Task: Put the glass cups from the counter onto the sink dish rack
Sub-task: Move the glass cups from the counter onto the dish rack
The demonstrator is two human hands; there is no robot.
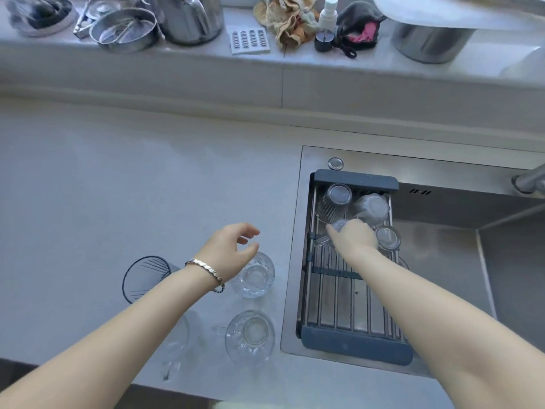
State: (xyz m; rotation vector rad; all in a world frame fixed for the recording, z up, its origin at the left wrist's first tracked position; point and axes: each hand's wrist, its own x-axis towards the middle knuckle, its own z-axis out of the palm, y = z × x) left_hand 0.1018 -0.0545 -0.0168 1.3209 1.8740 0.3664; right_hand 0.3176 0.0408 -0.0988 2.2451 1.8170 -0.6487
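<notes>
A dark-framed dish rack (354,346) spans the left side of the sink. Three glass cups stand upside down at its far end: a ribbed one (334,202), a wider one (372,208) and a small one (388,237). My right hand (354,236) is over the rack, shut on a glass mug (333,230) tipped on its side. My left hand (233,246) hovers open just above a patterned glass cup (255,278) on the counter. A second patterned mug (250,338), a dark-rimmed glass (144,276) and a clear mug (177,349) partly under my left forearm also stand on the counter.
The sink basin (442,261) opens to the right of the rack, with a tap base (528,181) at the far right. The back ledge carries a kettle (188,16), a metal bowl (124,29), a pot (427,42), cloths and a spray bottle (327,22).
</notes>
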